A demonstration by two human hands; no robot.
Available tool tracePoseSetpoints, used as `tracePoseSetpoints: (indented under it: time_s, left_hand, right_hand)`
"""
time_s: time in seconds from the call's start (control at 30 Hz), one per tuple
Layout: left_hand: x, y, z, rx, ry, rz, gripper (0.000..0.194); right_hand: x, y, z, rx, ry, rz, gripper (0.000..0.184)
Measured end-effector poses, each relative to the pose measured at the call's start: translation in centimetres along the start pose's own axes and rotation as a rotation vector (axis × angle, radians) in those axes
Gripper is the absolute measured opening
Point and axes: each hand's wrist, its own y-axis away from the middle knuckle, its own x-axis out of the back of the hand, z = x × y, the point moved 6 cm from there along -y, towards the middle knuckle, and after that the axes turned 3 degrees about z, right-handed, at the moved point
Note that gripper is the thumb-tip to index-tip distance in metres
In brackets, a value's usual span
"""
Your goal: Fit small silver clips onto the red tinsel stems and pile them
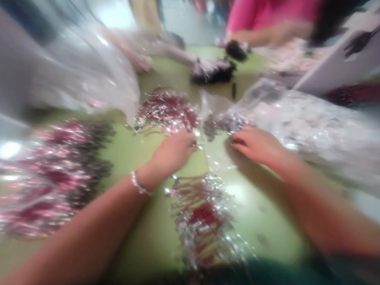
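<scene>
The picture is strongly blurred. My left hand (pixel 174 152) rests on the green table (pixel 134 151), fingertips touching a small clear packet at the edge of a shiny red-and-silver packet pile (pixel 168 111). A bead bracelet sits on that wrist. My right hand (pixel 258 146) lies palm down by a clear plastic bag (pixel 310 128), fingers near a small heap of silvery packets (pixel 224 123). Between my forearms lies another pile of red-and-silver packets (pixel 202 216). Whether either hand grips anything is too blurred to tell.
A large heap of pink and dark shiny packets (pixel 54 175) lies at the left. A big clear bag (pixel 86 76) stands behind it. Across the table, a person in a pink top (pixel 265 9) works near dark bundles (pixel 212 70). A white board (pixel 344 55) leans at the right.
</scene>
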Motion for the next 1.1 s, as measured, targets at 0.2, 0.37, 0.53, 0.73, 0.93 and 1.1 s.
tracePoseSetpoints:
  time_s: [0.2,0.37,0.53,0.73,0.93,1.1]
  left_hand:
    - [0.2,-0.2,-0.5,-0.021,0.083,0.129,0.019]
    - [2.1,0.0,-1.5,0.003,0.216,0.341,0.017]
    - [3.1,0.5,-0.8,0.120,0.432,0.313,0.012]
    - [0.4,0.8,1.3,0.102,0.599,0.054,0.021]
    - [-0.9,1.2,1.5,0.070,0.644,0.014,0.025]
    - [-0.7,1.4,1.8,-0.004,0.568,0.009,0.027]
  right_hand:
    - [-0.7,0.3,-2.2,0.080,0.008,-0.034,0.013]
    - [-0.5,0.5,-4.4,0.085,-0.030,0.037,0.017]
    - [0.7,1.0,-3.6,-0.115,-0.310,0.200,0.015]
    - [1.5,1.5,-5.1,-0.152,-0.665,0.162,0.010]
    - [1.5,1.9,-6.0,-0.250,-0.843,0.149,0.009]
    - [1.4,1.8,-6.2,-0.225,-0.824,0.138,0.014]
